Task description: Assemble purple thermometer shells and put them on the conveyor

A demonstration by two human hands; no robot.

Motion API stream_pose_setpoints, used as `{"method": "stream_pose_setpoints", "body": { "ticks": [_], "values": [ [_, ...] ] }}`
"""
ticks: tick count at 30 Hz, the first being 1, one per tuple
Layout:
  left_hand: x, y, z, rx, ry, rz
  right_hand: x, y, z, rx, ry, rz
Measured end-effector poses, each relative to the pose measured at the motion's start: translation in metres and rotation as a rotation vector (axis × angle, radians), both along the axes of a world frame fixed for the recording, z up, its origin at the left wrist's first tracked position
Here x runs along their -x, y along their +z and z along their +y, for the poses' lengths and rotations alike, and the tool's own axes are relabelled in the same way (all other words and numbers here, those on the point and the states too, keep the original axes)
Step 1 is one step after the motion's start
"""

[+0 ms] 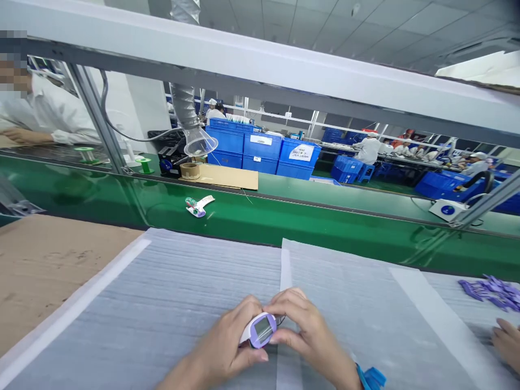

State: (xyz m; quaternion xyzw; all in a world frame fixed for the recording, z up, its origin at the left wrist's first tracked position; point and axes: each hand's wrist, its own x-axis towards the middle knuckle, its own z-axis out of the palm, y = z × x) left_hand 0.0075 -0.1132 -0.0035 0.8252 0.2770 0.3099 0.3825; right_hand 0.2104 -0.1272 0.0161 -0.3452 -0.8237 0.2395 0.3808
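Near front edge of the bench (pixel 170 303), over the white foam sheet (pixel 345 292): both hands on a small white-and-purple device (pixel 260 329), screen facing up. Left hand (pixel 227 346) cups it from below, fingers curled around the body, thumb alongside. Right hand (pixel 303 327) covers its far end, fingers pinching the top. Purple parts (pixel 493 292) heaped at the right edge, another person's hand (pixel 506 341) near them. A similar device (pixel 198 206) lies on the green conveyor (pixel 325 222) beyond.

White-and-purple thermometer (pixel 261 329), display facing up, held above the foam sheet (pixel 170 292).
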Motion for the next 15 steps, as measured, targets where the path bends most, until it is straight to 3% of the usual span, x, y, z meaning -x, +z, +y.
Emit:
{"method": "stream_pose_setpoints", "body": {
  "ticks": [6, 11, 15],
  "values": [
    [0.002, -0.001, -0.003, -0.049, 0.002, -0.02, 0.005, -0.003, -0.004, 0.078, -0.025, 0.027],
    [-0.001, -0.004, 0.002, 0.042, 0.039, -0.055, 0.008, -0.003, -0.003, 0.099, -0.097, -0.025],
    [-0.009, -0.007, 0.008, 0.112, 0.07, -0.039, 0.005, -0.003, 0.001, 0.193, -0.137, -0.182]
  ]
}}
